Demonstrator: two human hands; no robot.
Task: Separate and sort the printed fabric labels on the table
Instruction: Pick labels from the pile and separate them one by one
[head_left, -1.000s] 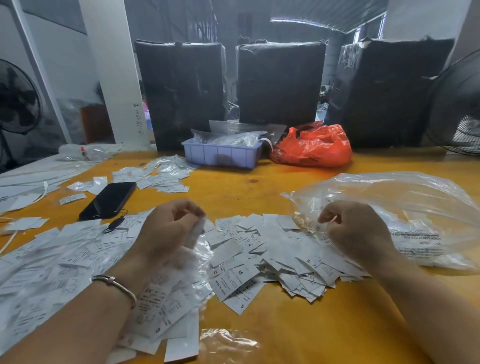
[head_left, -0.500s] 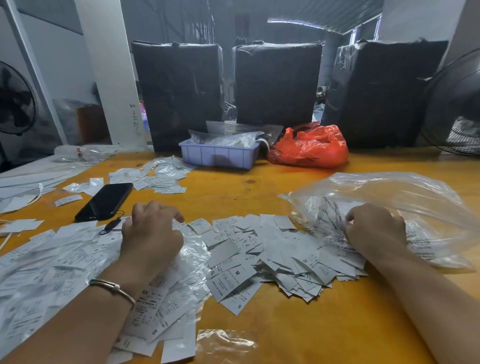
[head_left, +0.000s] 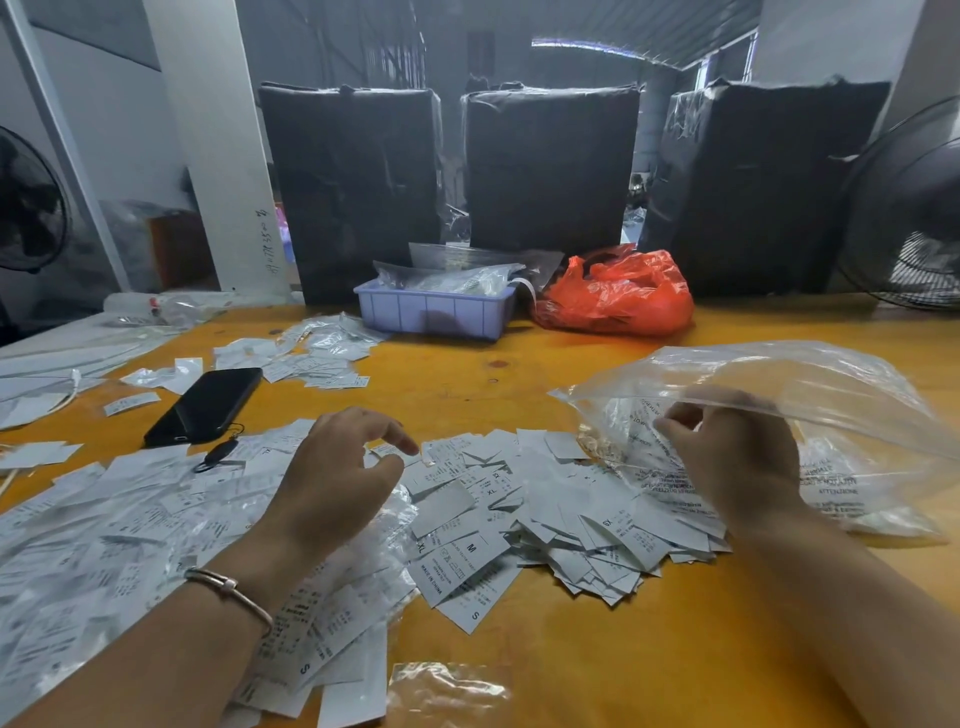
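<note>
A loose heap of white printed fabric labels (head_left: 524, 519), marked with sizes such as S, M and XL, lies on the yellow table (head_left: 597, 665) between my hands. More labels (head_left: 104, 525) spread to the left, partly under clear film. My left hand (head_left: 337, 473) hovers over the heap's left edge with loosely curved fingers, its fingertips by a small label. My right hand (head_left: 732, 452) is at the mouth of a clear plastic bag (head_left: 841, 415). It grips the film, whose upper layer is lifted over the fingers. Printed text shows through the bag.
A black phone (head_left: 205, 405) lies at the left. Behind it are more bagged labels (head_left: 311, 353). A blue tray (head_left: 431, 314) and a red plastic bag (head_left: 618, 296) sit at the back before black wrapped boxes (head_left: 550, 166). A fan (head_left: 909, 218) stands at the right.
My left hand came down onto the pile, then lifted and reached right with its fingers spread. My right hand moved into the bag's mouth and raised the upper film.
</note>
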